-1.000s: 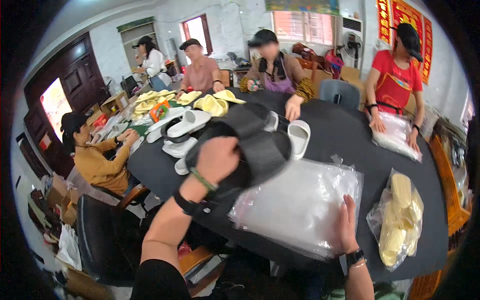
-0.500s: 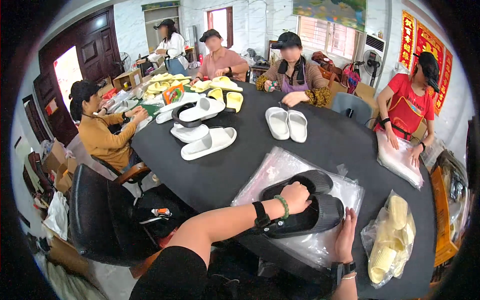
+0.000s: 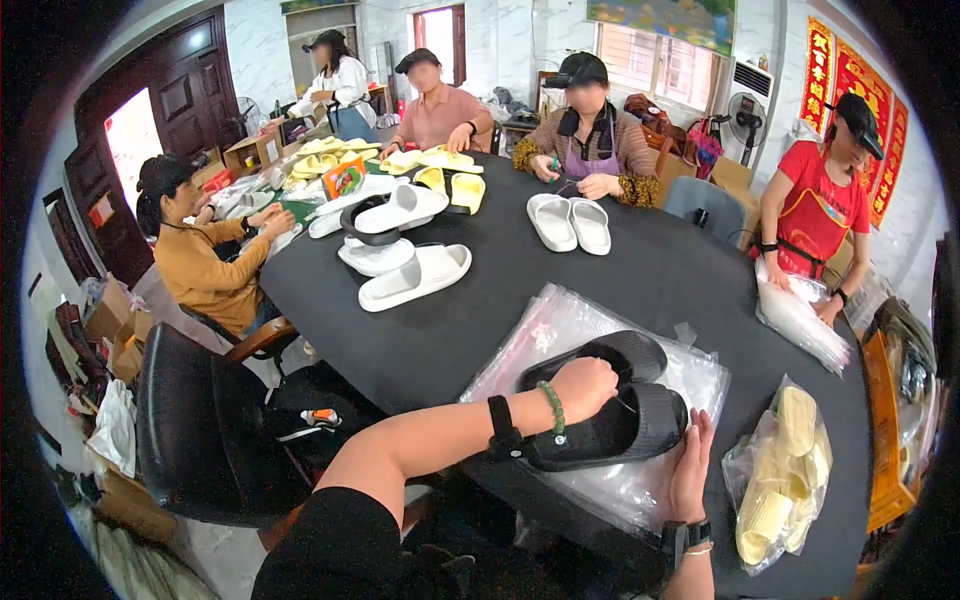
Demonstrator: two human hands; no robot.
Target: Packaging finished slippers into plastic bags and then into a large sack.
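Observation:
A pair of black slide slippers [image 3: 655, 415] lies side by side on a stack of clear plastic bags [image 3: 545, 318] near the table edge. My left hand [image 3: 585, 388] reaches over the pair with curled fingers, near the inner edges of the straps. A thin strand shows beside its fingertips; what the fingers pinch is too small to make out. My right hand [image 3: 690, 468] is stretched out, its palm side against the toe of the nearer slipper and its edge on the bags. To its right lies a clear bag of pale yellow slippers [image 3: 785, 480].
White slippers [image 3: 415, 278] and yellow slippers [image 3: 467, 192] cover the left part of the black table [image 3: 350, 350]. Across it, a person handles a white pair [image 3: 570, 222]; another, in red, holds plastic bags [image 3: 800, 315]. A black chair [image 3: 205, 430] stands at my left.
My left hand has shifted slightly over the slippers; the right stays in place. Across the table, the white pair moved toward the person there. The person in red has lifted part of the bags.

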